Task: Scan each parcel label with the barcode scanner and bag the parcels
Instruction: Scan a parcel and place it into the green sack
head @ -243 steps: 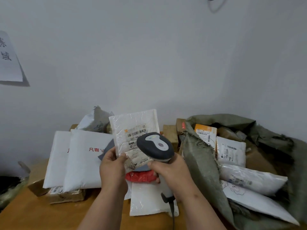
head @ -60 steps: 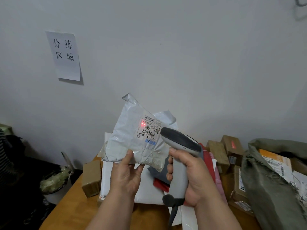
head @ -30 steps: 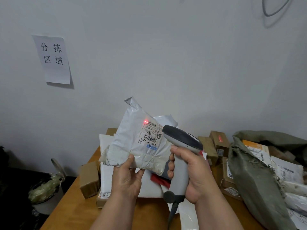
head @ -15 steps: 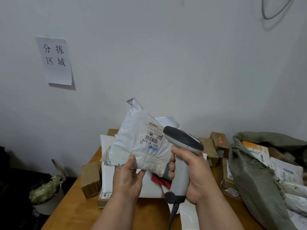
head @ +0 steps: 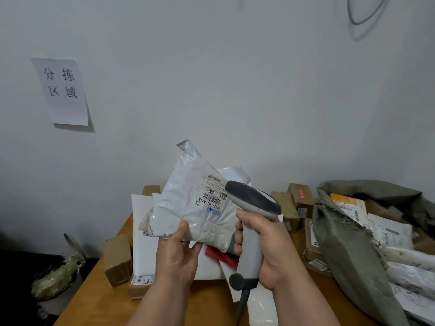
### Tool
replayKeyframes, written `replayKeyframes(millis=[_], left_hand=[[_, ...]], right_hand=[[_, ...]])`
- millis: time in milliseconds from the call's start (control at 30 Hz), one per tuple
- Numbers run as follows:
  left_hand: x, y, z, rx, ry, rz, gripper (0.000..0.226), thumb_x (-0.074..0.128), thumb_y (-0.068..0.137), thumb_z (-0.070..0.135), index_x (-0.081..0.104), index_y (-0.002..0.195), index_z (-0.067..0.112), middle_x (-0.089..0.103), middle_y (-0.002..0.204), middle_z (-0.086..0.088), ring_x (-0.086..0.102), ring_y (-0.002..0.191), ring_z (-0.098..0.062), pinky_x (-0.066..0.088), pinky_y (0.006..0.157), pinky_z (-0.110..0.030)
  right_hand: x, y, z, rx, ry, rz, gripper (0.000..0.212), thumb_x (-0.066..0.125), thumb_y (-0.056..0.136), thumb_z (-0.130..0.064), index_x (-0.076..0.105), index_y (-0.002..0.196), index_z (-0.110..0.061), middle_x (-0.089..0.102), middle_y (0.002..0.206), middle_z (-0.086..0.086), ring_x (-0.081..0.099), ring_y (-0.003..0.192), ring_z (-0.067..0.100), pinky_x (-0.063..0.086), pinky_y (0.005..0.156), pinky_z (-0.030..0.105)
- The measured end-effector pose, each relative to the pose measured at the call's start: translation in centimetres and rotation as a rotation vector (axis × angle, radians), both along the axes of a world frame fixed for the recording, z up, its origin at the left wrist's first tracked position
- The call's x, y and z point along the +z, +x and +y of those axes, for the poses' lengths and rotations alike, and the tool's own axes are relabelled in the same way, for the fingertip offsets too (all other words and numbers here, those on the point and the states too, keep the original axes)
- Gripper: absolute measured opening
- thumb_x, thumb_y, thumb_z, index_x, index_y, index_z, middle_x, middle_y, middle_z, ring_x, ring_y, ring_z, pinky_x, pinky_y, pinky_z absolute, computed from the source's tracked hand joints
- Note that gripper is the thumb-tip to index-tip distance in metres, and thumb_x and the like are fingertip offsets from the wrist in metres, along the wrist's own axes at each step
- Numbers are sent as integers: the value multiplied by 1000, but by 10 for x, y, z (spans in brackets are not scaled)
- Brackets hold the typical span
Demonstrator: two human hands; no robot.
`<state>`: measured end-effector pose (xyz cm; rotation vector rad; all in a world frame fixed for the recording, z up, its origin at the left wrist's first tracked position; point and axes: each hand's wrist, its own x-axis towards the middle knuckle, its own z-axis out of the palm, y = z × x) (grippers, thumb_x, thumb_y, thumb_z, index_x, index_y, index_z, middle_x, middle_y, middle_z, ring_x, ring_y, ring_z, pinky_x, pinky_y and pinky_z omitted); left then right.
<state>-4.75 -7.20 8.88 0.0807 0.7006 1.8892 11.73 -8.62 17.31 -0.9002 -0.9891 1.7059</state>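
Against a plain grey wall, over a wooden table (head: 98,285), the crinkled white plastic mailer (head: 188,208) is pinched by the left hand (head: 179,252), label tilted toward the grey pistol-grip barcode scanner (head: 251,215) gripped in the right hand (head: 270,245); the open green woven sack (head: 348,243) waits alongside.

We see soft, dim, even indoor light on the grey wall (head: 235,90). The paper sign (head: 61,91) casts a shadow down-right, well above the left hand (head: 179,257). Wide-angle bending shows at the edges; lower-left corner falls dark.
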Motion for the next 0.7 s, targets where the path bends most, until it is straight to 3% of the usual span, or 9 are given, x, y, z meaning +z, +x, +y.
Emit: replayKeyframes(millis=[100, 233, 367, 567, 700], left_hand=[[0, 17, 6, -18, 12, 77, 37, 61, 91, 2, 65, 113, 31, 71, 117, -6, 65, 110, -31, 60, 77, -50], [7, 52, 18, -66, 53, 184, 41, 60, 92, 2, 63, 121, 31, 69, 121, -6, 65, 110, -32, 60, 76, -49], [18, 101, 37, -97, 77, 335, 39, 64, 91, 6, 64, 120, 32, 70, 123, 0, 64, 115, -27, 57, 87, -51], [28, 210, 73, -178, 160, 546, 31, 63, 93, 4, 63, 115, 25, 75, 109, 5, 73, 97, -14, 61, 76, -38], [27, 291, 99, -236, 138, 601, 29, 67, 92, 8, 65, 117, 23, 73, 114, -5, 72, 102, -26, 57, 88, -46]], right_hand=[[-7, 18, 3, -62, -1, -16, 3, 79, 77, -16, 78, 75, -15, 66, 69, 8, 60, 55, 17, 50, 48, 30], [-16, 55, 10, -150, 21, -35, 26, 79, 79, -17, 70, 102, -7, 64, 81, 9, 59, 65, 18, 49, 53, 31], [-20, 100, 19, -215, 5, -25, 16, 78, 81, -17, 71, 89, -5, 61, 73, 12, 57, 57, 16, 47, 50, 30], [-23, 196, 37, -342, -3, -53, 17, 79, 79, -15, 75, 62, -15, 63, 63, 11, 58, 49, 18, 47, 48, 30], [-23, 275, 53, -422, 7, -81, 8, 80, 78, -15, 74, 77, -10, 63, 63, 8, 59, 51, 17, 48, 48, 32]])
